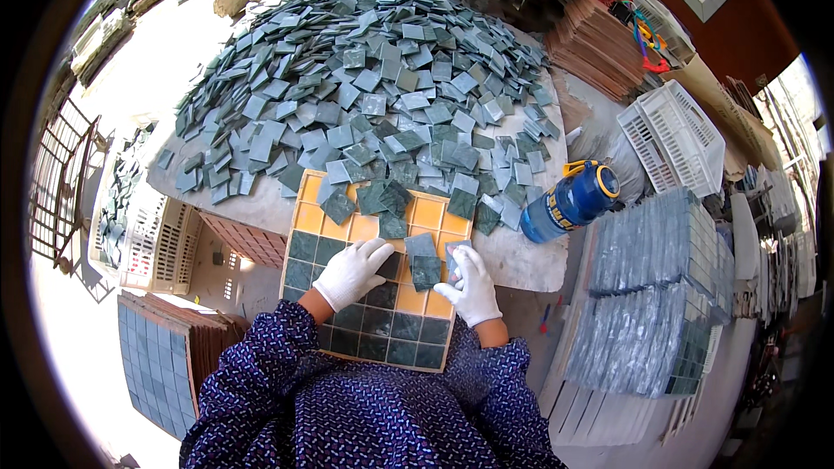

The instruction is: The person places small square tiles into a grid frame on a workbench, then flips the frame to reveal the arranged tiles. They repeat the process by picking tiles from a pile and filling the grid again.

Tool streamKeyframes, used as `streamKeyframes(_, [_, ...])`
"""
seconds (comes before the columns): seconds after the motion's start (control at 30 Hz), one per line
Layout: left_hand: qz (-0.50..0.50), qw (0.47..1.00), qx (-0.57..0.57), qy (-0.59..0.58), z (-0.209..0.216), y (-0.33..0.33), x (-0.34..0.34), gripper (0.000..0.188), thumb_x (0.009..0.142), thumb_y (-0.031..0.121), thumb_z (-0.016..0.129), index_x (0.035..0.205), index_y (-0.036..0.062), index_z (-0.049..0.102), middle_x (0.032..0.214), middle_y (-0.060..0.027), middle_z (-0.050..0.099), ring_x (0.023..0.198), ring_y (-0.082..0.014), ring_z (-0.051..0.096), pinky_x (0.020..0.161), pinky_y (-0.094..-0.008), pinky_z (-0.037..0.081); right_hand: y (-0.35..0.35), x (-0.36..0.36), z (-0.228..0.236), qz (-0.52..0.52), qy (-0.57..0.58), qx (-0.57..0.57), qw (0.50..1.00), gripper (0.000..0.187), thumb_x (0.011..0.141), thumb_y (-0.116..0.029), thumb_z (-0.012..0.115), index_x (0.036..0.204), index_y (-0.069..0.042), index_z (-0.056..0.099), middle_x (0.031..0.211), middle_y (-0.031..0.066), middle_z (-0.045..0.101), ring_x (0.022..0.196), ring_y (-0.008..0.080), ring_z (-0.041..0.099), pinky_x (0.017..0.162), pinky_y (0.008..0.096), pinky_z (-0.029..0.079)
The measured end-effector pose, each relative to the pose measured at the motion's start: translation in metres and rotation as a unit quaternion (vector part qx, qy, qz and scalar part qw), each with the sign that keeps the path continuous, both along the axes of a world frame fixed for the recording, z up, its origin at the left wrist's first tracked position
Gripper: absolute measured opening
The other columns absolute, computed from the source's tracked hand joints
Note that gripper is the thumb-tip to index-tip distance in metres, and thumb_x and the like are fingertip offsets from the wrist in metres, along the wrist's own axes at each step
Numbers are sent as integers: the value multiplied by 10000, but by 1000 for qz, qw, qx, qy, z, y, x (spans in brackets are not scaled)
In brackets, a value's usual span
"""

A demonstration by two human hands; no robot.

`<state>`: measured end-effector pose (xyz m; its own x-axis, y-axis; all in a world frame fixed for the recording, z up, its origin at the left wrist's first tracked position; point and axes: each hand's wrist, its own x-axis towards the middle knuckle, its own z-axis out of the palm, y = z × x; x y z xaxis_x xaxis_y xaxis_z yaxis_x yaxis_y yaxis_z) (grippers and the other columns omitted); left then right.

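Note:
A shallow orange gridded tray lies tilted in front of me against the table's near edge. Dark green square tiles fill its near rows and left side, while several cells at the far end and right are bare orange. Several loose tiles lie askew over its far part. My left hand, in a white glove, rests open on the laid tiles, thumb apart from the fingers. On the tray's right edge my gloved right hand is closed on a grey-green tile. Beside it, two loose tiles overlap on the grid.
A big heap of square tiles covers the table beyond the tray. A blue bottle stands at its right edge. Stacked, wrapped tile sheets and a white crate are on the right; another crate and tiled boards are left.

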<state>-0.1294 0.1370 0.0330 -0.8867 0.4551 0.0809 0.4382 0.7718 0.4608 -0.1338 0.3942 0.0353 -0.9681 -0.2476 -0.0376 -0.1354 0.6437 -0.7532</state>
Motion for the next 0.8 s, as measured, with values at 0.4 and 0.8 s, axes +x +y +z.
streamKeyframes(0.4, [10,999,48,-13,-6,2,2,517,717,129,738,1174,39,511,1239,-153,468,1016,-361,575,866,-412,486,-8,1,2,78,49,123,988,527,724,-221,735,1186,-75,529,1248,125,518,1061,327,581,861,421,501])
streamKeyframes(0.8, [85,860,375,-335,20,13,62,409,885,188,629,1230,3,511,978,-129,611,748,-199,630,656,-292,523,-36,62,24,104,35,-63,992,572,677,-178,800,1171,-37,549,1157,115,538,771,193,593,709,304,519])
